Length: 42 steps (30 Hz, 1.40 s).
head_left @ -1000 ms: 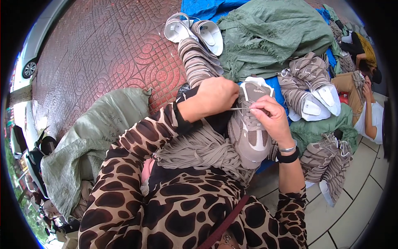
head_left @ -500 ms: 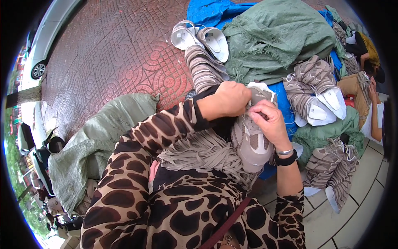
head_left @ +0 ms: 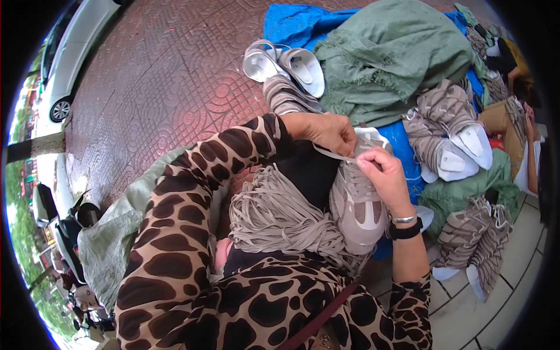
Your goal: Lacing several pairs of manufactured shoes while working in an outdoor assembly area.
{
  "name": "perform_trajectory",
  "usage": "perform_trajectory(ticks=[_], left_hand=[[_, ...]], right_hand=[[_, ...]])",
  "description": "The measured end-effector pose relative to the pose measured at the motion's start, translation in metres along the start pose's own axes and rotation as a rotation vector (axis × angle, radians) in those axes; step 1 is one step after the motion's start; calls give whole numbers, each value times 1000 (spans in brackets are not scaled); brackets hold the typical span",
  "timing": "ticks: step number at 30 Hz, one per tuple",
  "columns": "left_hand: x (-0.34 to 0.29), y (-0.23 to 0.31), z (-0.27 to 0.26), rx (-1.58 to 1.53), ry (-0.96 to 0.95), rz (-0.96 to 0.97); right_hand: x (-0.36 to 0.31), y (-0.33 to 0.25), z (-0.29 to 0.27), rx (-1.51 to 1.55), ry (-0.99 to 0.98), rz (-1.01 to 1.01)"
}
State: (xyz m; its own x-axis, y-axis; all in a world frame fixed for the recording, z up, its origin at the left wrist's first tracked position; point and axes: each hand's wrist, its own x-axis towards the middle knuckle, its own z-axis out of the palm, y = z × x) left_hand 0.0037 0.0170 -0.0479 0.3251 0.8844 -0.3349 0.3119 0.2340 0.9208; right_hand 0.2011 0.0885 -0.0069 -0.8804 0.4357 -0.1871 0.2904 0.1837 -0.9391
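Observation:
A taupe sneaker (head_left: pixel 360 224) rests on my lap, its toe toward me. My left hand (head_left: pixel 331 133), closed beyond its upper left side, grips one end of a flat beige shoelace (head_left: pixel 333 154). The lace runs slack from there toward the shoe's upper eyelets. My right hand (head_left: pixel 385 178) is at the lacing, thumb and forefinger pinched on the lace near an eyelet; the fingertips partly hide that spot. A thick bundle of loose beige laces (head_left: pixel 277 213) lies across my lap, left of the shoe, over dark cloth.
Stacked shoe uppers (head_left: pixel 286 96) and two white-soled ones stand beyond my left hand. Green sacking (head_left: pixel 385 64) covers a heap on a blue sheet (head_left: pixel 300 23). More uppers (head_left: pixel 449 134) lie to the right, with others (head_left: pixel 472 242) on the tiles. A co-worker's arm (head_left: pixel 531 146) shows far right.
My left hand has turned and drawn back slightly from the shoe, and a length of lace now shows between both hands. The right hand stays pinched at the eyelets. The whole view has shifted a little.

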Motion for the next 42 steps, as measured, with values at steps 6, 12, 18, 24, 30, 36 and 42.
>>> perform_trajectory(ticks=[6,12,18,24,30,36,42], left_hand=[[29,-10,-19,-204,317,-187],[28,-136,-90,163,640,-496],[25,-106,-54,267,569,-585],[-29,-20,-22,430,819,3],[-68,94,112,570,431,324],[-51,107,162,919,385,106],[-52,111,112,706,597,186]], right_hand=[[0,9,-10,198,62,176],[4,-8,2,19,-40,99],[-4,-4,-9,-18,-115,20],[-51,55,-30,-109,610,-107],[-95,78,4,457,499,465],[-103,71,14,893,422,429],[-92,92,14,967,361,347]])
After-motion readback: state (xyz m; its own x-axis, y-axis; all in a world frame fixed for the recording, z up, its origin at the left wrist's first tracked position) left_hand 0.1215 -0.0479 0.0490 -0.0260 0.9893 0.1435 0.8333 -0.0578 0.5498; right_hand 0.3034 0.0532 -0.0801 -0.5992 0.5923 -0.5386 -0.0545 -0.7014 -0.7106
